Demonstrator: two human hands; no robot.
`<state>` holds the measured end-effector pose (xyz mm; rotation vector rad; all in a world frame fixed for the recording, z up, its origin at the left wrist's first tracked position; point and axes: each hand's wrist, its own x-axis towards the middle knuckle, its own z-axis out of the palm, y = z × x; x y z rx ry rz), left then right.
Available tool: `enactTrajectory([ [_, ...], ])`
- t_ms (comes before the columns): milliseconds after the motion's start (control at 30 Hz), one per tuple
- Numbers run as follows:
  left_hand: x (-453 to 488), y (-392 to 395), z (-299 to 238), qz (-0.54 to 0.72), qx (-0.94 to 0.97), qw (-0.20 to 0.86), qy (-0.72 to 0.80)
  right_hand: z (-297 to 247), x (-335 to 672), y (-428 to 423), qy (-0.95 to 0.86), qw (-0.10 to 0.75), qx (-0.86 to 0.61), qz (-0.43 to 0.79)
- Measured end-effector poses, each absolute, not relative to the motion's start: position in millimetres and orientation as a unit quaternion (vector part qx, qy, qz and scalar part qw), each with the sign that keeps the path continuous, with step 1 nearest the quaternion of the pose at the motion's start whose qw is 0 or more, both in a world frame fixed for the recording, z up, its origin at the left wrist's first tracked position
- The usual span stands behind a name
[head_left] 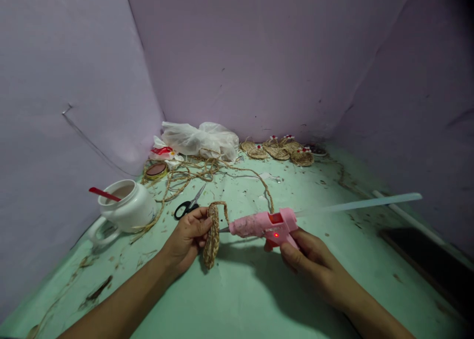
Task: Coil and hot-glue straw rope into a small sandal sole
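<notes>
Black scissors [190, 205] — betw. wht mug [135, 213] & coil [212, 240]

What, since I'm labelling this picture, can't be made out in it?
All in the head view:
Pink glue gun: handle, mostly hidden by the right hand.
Braided coil: left face, turned edge-on and partly covered by the left hand.
White plastic bag: contents, hidden by its crumpled plastic.
White mug: bottom, hidden by its near wall.
Dark slab: cut off by the right edge.

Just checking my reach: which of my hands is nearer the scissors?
Left: your left hand is just in front of the scissors; your right hand, on the glue gun, is farther right.
</notes>
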<state>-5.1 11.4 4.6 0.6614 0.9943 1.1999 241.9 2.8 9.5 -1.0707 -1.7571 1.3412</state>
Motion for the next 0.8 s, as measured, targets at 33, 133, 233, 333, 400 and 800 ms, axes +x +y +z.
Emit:
enactTrajectory([
  [33, -5.2, 11.4, 4.4, 0.531, 0.293, 0.663, 0.440, 9.7, 242.1, 2.8, -0.673, 0.336, -0.405, 0.519],
  [133, -5.5, 11.8, 3.5, 0.531, 0.294, 0.661, 0.441, 9.9, 242.4, 2.6, -0.666, 0.337, -0.396, 0.535],
  [233, -5.7, 12.3, 2.9, 0.529, 0.294, 0.661, 0.443, 9.1, 242.3, 2.6, -0.663, 0.328, -0.400, 0.542],
  [333, -5.6, 12.5, 3.0, 0.528, 0.293, 0.663, 0.443, 8.5, 242.2, 2.9, -0.673, 0.333, -0.404, 0.523],
  [400, -5.4, 12.5, 3.3, 0.528, 0.294, 0.663, 0.443, 8.8, 242.1, 3.0, -0.679, 0.340, -0.406, 0.508],
  [800, -5.2, 12.0, 4.5, 0.527, 0.292, 0.662, 0.445, 10.2, 241.5, 2.2, -0.689, 0.353, -0.419, 0.474],
])
